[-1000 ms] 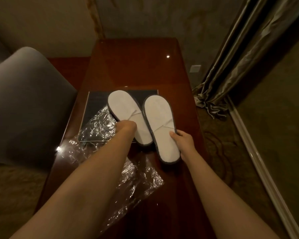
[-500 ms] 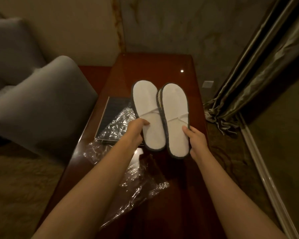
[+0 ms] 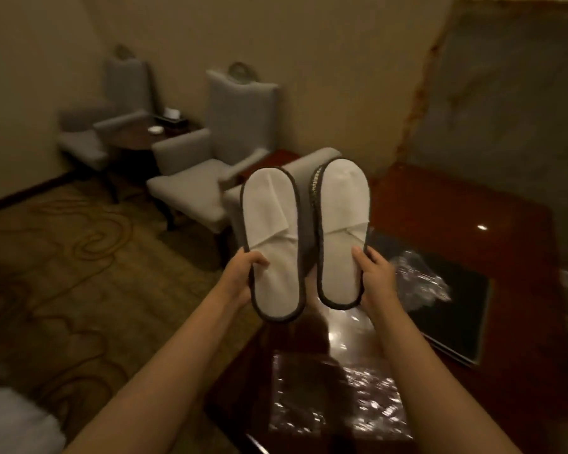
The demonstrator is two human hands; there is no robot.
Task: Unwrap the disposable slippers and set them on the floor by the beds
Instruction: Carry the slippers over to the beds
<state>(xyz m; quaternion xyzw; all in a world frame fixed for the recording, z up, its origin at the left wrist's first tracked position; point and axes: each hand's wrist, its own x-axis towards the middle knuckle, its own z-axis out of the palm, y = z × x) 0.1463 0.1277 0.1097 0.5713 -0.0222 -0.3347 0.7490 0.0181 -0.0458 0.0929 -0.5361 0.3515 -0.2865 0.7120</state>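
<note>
Two flat white slippers with dark grey edging are held up in the air, side by side, toes pointing away from me. My left hand (image 3: 243, 276) grips the heel end of the left slipper (image 3: 271, 237). The right slipper (image 3: 341, 231) is held at its heel by my right hand (image 3: 374, 276). Both are out of their wrapping. The crumpled clear plastic wrapper (image 3: 420, 283) lies on the glossy red-brown desk (image 3: 440, 204), partly over a dark folder (image 3: 463, 319); more clear plastic (image 3: 348, 401) lies near the desk's front.
Grey armchairs (image 3: 204, 178) and a small dark side table (image 3: 135, 136) with small items stand at the back left. Patterned carpet (image 3: 63, 257) covers the floor on the left. A white bed corner (image 3: 10, 424) shows at the bottom left. A marbled wall panel (image 3: 505, 103) rises behind the desk.
Both hands have lifted the slippers off the desk and carried them up and left. My view has swung left, so the armchairs and carpet now show and the curtain is gone.
</note>
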